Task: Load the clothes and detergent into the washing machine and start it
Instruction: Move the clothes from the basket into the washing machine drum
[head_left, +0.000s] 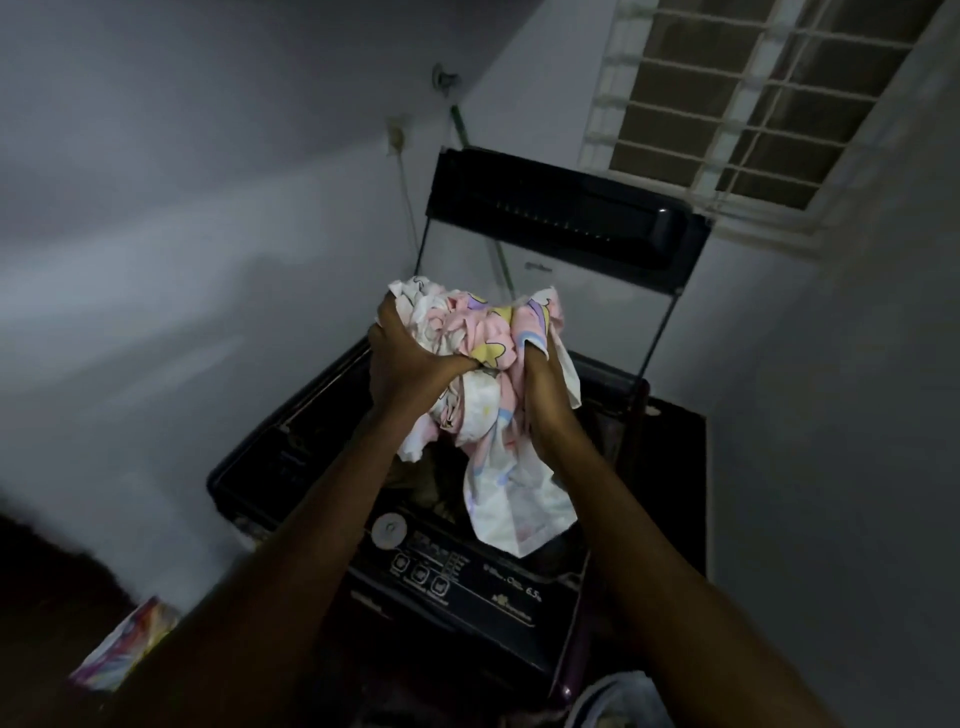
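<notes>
A bundle of pink, white and yellow printed clothes (483, 358) hangs above the open tub of a dark top-loading washing machine (291, 457). My left hand (410, 358) grips the bundle from the left, and my right hand (540, 395) grips it from the right. A loose white end of the cloth droops down over the control panel (462, 577). The machine's lid (561, 218) stands raised at the back. The inside of the tub is dark and mostly hidden by the cloth.
A colourful packet (124, 644) lies on the floor at the lower left. A pale cloth or basket edge (618, 701) shows at the bottom. Walls close in on the left and right, with a barred window (748, 104) above the machine.
</notes>
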